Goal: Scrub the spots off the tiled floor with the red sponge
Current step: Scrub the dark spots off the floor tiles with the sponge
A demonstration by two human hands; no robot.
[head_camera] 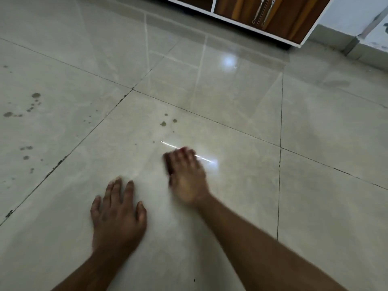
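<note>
My right hand (186, 175) presses down on the pale tiled floor (231, 122), blurred by motion, with the red sponge (169, 166) mostly hidden under its fingers; only dark red edges show. Just beyond it lie a few brown spots (163, 123) on the same tile. More brown spots (36, 95) are scattered over the tile at the far left. My left hand (117, 213) rests flat on the floor, fingers spread, to the left of and nearer than the right hand.
A brown cabinet (262, 15) with white frame and metal handles stands at the top of the view. A wall skirting (346, 40) runs along the top right. Dark grout lines (280, 164) cross the glossy tiles.
</note>
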